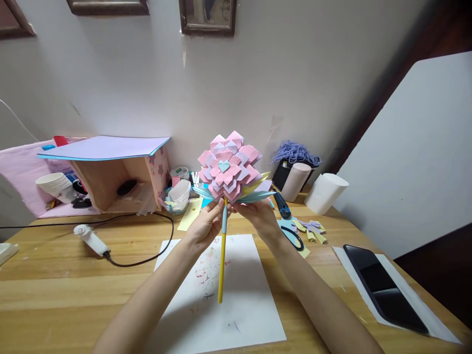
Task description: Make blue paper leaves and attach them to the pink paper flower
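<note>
A paper flower [230,169] stands upright in front of me, above the table. Its folded pink and lilac petals are layered around a small light-blue heart-shaped centre. Pale blue and yellow paper leaves [257,196] spread out beneath the bloom. The stem [222,265] is a thin yellow rod with a light-blue wrapped section near the top. My left hand [206,223] pinches the stem's top just below the petals. From the right, my right hand [258,214] grips under the bloom by the leaves; its fingertips are partly hidden.
Below the flower lies a stained white sheet [250,314]. A white corded tool [90,239] rests at left, before an open box [110,184] and paper cups [55,183]. Scissors [293,238], a cutter [282,205], paper scraps [313,230], paper rolls [326,193] and a phone [383,287] are on the right.
</note>
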Demonstrator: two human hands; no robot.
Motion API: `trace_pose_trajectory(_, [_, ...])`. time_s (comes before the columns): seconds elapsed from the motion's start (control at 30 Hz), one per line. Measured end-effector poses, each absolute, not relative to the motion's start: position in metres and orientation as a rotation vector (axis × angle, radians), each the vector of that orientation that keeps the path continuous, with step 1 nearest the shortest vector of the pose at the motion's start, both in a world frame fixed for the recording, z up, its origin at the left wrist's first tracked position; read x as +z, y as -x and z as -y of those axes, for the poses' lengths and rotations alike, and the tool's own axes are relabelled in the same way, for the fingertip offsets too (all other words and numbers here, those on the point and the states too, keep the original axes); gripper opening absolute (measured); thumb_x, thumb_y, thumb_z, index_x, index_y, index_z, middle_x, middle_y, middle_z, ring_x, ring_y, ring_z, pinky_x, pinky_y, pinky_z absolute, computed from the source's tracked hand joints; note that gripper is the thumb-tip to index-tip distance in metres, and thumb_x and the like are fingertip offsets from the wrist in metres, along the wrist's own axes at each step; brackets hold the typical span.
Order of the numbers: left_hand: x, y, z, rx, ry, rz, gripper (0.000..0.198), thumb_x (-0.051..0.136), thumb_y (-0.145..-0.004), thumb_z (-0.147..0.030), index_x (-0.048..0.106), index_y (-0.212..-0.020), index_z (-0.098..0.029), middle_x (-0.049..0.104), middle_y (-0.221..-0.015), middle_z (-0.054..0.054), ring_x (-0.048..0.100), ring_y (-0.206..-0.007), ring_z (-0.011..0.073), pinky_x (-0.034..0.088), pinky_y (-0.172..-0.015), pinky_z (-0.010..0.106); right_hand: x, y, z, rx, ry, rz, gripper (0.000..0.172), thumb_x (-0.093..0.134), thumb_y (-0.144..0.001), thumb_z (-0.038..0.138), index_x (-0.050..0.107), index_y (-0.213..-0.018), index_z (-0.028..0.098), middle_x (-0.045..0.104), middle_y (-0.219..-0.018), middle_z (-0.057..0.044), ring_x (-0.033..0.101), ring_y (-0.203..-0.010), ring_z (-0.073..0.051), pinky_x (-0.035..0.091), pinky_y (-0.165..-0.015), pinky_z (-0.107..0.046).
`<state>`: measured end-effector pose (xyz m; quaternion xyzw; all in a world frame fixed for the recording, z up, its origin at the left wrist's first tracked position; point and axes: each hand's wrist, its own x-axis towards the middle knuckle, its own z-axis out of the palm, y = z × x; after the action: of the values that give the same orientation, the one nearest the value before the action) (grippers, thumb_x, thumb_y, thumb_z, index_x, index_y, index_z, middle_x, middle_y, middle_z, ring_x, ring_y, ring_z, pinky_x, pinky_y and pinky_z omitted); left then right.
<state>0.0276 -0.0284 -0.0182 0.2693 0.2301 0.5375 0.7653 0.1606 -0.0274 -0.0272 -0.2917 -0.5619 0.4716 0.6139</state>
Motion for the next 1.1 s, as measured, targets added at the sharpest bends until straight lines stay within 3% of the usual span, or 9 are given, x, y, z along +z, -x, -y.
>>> trace_pose_trajectory(0.3, [-0.011,-0.030,0.035,1.137,-0.553,-0.546,0.016,0.076,-0.060,-0.017,0.064,-0.070,-0.012,0.063,-0.062,-0.001,0.059,-0.055,0.0053,0.050,-0.057,0.012,-0.034,-0.165,0.027,0.932,0.715,1.386,0.021,0.071,-0.065,0.031,0.065,-0.081,0.020,0.067,-0.074,-0.002,0.061,-0.069,-0.018,0.051,-0.066,-0.034])
trace_pose_trajectory(0.6, [-0.013,-0.030,0.038,1.122,-0.532,-0.500,0.015,0.076,-0.060,-0.017,0.064,-0.069,-0.012,0.063,-0.062,-0.001,0.059,-0.055,0.0052,0.050,-0.055,0.011,-0.039,-0.156,0.028,0.955,0.634,1.285,0.010,0.067,-0.069,0.027,0.064,-0.075,0.021,0.065,-0.072,-0.001,0.060,-0.069,-0.015,0.051,-0.069,-0.033])
trace_pose_trajectory(0.83, [-0.016,-0.028,0.036,1.142,-0.642,-0.466,0.018,0.076,-0.059,-0.021,0.065,-0.070,-0.012,0.063,-0.063,0.000,0.058,-0.056,0.0054,0.048,-0.057,0.012,-0.035,-0.149,0.034,1.025,0.652,1.211,0.014,0.066,-0.070,0.033,0.062,-0.069,0.019,0.060,-0.066,-0.001,0.055,-0.062,-0.013,0.049,-0.061,-0.029])
trace_pose_trajectory(1.1, [-0.016,-0.025,0.036,1.193,-0.808,-0.587,0.021,0.077,-0.058,-0.025,0.066,-0.067,-0.010,0.063,-0.060,0.002,0.056,-0.054,0.0071,0.045,-0.058,0.016,-0.028,-0.155,0.036,1.142,0.683,1.246,0.014,0.066,-0.069,0.033,0.064,-0.067,0.019,0.061,-0.066,-0.001,0.056,-0.066,-0.015,0.048,-0.066,-0.031])
